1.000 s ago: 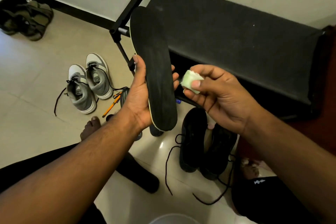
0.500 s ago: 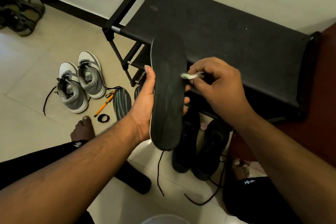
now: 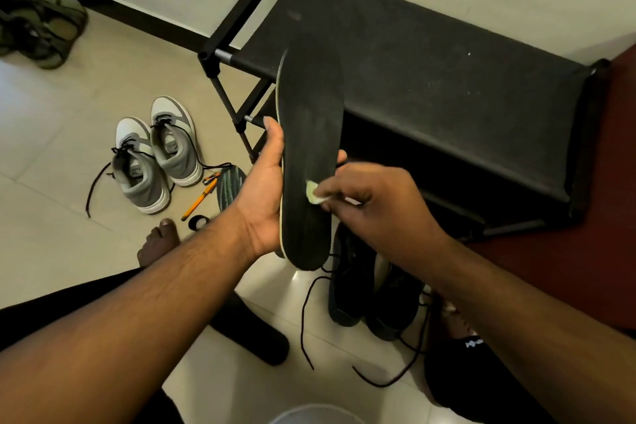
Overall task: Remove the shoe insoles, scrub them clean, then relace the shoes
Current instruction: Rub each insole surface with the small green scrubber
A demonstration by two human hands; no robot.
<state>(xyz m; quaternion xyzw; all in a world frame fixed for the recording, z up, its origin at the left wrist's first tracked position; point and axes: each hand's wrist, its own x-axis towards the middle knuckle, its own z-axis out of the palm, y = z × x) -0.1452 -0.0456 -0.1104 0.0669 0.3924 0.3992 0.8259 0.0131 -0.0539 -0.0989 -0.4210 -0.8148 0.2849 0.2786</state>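
My left hand (image 3: 265, 193) grips the black insole (image 3: 309, 155) at frame centre; my right hand's (image 3: 375, 206) fingers pinch a scrub pad (image 3: 312, 192) against it. Scrubbing is underway, I judge; the black shoes (image 3: 371, 289) below remain unlaced.

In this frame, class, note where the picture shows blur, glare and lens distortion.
Head view: motion blur softens the right hand and its pale sponge; glare sits on the floor tile below the insole; the wide lens bows the shoe rack.

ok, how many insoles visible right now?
2. A black insole held upright in the left hand; a green-patterned insole lies on the floor beside the grey sneakers. Others may be hidden inside shoes.
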